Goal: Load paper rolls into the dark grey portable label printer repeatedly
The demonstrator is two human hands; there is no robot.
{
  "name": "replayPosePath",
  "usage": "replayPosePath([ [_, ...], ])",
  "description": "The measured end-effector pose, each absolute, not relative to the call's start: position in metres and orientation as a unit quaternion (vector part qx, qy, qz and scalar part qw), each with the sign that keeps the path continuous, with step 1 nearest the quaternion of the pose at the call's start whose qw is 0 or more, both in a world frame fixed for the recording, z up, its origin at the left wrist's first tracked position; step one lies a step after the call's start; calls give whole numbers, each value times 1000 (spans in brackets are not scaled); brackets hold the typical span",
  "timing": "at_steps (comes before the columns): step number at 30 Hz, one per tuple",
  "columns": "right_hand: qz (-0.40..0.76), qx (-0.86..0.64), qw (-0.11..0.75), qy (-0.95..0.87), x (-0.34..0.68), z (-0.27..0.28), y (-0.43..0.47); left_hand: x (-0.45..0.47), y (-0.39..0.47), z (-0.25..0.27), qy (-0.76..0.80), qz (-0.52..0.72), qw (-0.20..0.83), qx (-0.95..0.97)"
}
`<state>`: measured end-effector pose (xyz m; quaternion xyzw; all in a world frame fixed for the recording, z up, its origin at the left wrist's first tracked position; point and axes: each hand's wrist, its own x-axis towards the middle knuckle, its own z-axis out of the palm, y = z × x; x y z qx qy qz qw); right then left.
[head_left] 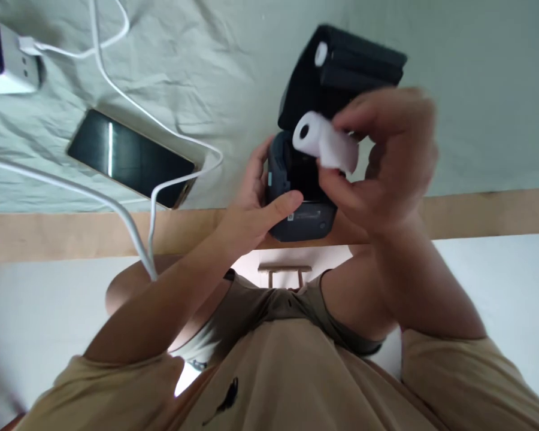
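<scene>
Centre frame: the right grip (pixel 393 173) pinches a paper roll (pixel 326 140), the left (pixel 254 206) clasps an open portable printer (pixel 308 222); roll positioning appears in hand, calling for alignment.

A person (pixel 291 335) wears a loose tan shirt (pixel 305 383), its wide short sleeves (pixel 112 383) ending near the elbows, with an irregular black mark (pixel 230 394) on the front, over grey-olive shorts (pixel 269 305) with loose leg openings that stop above the knees; the forearms (pixel 193 275), left hand (pixel 257 209) and right hand (pixel 388 164) are bare.
</scene>
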<state>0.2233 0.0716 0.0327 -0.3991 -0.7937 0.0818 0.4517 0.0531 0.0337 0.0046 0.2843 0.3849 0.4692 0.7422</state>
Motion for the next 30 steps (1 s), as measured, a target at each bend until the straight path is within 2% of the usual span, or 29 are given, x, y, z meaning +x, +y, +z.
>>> replayPosePath([
  [3,67,-384,404,-828,224,39,74,51,34,5,361,474,760,258],
  [7,73,-359,412,-835,223,42,74,52,34,6,320,495,772,238],
  [11,107,-370,357,-851,225,41,71,51,34,6,323,493,770,243],
  [16,81,-310,388,-864,223,48,60,49,36,3,322,506,760,250],
  [20,90,-279,310,-905,224,55,52,49,36,5,334,491,766,245],
  [22,130,-249,338,-898,228,54,53,50,36,5,335,490,765,248],
  [24,142,-276,432,-846,231,50,58,51,35,5,331,493,762,259],
  [27,101,-392,565,-719,233,42,64,49,35,4,337,469,762,293],
  [29,122,-427,572,-690,230,40,64,46,34,5,345,440,765,320],
  [30,160,-436,548,-696,228,41,63,45,33,6,350,427,764,334],
])
